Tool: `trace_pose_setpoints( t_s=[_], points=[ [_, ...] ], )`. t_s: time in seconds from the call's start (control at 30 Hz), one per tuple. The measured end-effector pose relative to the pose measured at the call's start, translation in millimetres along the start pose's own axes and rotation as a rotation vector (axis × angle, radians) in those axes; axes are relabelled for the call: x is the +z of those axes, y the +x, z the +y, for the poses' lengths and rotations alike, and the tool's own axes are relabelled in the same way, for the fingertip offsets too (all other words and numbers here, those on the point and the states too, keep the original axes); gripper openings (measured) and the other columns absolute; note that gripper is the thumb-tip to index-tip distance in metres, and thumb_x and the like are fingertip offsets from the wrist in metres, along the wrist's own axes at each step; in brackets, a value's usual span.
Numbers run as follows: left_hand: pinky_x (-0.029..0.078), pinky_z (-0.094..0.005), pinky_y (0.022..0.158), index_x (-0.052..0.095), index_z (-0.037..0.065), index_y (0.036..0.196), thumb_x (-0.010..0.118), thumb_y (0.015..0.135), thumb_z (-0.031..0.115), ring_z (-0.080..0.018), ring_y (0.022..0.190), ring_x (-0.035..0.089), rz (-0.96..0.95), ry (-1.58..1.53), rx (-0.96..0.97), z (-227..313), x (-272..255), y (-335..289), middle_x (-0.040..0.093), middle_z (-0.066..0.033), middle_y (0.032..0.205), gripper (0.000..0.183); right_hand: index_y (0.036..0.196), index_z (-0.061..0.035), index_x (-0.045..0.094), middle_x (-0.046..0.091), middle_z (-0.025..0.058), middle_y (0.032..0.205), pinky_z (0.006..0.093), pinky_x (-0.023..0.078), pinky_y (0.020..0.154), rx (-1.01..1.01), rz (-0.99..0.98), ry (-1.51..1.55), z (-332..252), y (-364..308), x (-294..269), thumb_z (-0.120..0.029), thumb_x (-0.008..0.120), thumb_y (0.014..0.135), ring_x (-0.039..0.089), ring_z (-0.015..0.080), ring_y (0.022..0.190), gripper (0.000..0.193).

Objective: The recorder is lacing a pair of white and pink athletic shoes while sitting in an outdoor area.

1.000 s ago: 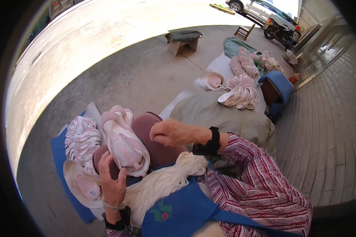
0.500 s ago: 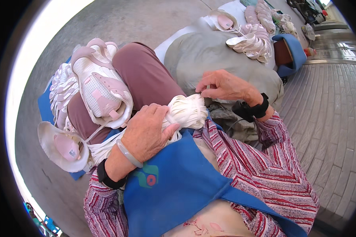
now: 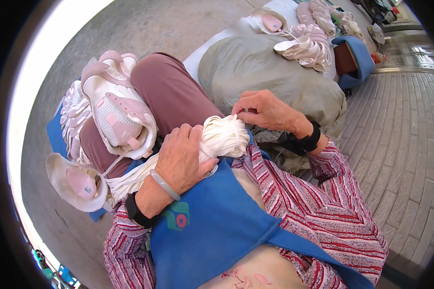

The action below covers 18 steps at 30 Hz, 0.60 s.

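Note:
A thick bundle of flat white shoelaces (image 3: 225, 137) lies across my lap, its looped end gathered and tied round. My left hand (image 3: 179, 151) presses over the bundle, fingers curled on top and thumb along its near side. At the bundle's far edge, my right hand (image 3: 265, 111) pinches a thin white strand between thumb and fingertips. Loose lengths of lace run from under my left hand toward a pink and white shoe upper (image 3: 118, 108) resting on my knee. Beside it, to the lower left, another upper (image 3: 79, 185) shows its pale inside.
More pink and white uppers (image 3: 74, 113) stack at the left. A grey-green sack (image 3: 255, 72) sits ahead of me. Beyond it, several uppers (image 3: 306, 50) lie on a white sheet. A blue and brown stool-like object (image 3: 354, 62) stands at the right. My blue apron (image 3: 217, 221) covers my lap.
My right hand has shifted slightly left and nearer along the bundle's far edge, fingertips still pinched together. My left hand keeps its hold with little movement.

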State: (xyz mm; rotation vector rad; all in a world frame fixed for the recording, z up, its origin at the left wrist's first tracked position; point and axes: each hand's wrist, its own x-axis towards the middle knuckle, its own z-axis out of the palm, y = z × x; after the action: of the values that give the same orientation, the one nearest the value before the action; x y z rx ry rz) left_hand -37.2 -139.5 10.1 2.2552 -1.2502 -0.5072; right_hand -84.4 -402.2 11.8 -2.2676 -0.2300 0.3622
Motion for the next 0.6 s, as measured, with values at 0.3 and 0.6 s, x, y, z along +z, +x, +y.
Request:
trace_pose_setpoints(
  t_s=[0.3, 0.6],
  points=[
    [0.042, -0.0426, 0.080, 0.047, -0.002, 0.116, 0.079, 0.069, 0.029, -0.0352, 0.091, 0.053, 0.042, 0.004, -0.020, 3, 11, -6, 0.052, -0.0178, 0.099, 0.065, 0.086, -0.0025, 0.057, 0.057, 0.0165, 0.084, 0.0439, 0.047, 0.066, 0.095, 0.445, -0.522, 42, 9, 20, -0.006, 0.055, 0.082, 0.058, 0.0365, 0.075, 0.005],
    [0.043, -0.0434, 0.076, 0.048, -0.002, 0.116, 0.079, 0.069, 0.037, -0.0355, 0.086, 0.054, 0.078, -0.020, 0.114, 4, -4, 14, 0.052, -0.0179, 0.096, 0.069, 0.073, -0.0050, 0.058, 0.059, 0.0068, 0.066, 0.0286, 0.049, 0.046, 0.088, 1.542, 0.572, 90, -64, -263, -0.010, 0.050, 0.087, 0.059, 0.0169, 0.054, 0.017]
  ],
)
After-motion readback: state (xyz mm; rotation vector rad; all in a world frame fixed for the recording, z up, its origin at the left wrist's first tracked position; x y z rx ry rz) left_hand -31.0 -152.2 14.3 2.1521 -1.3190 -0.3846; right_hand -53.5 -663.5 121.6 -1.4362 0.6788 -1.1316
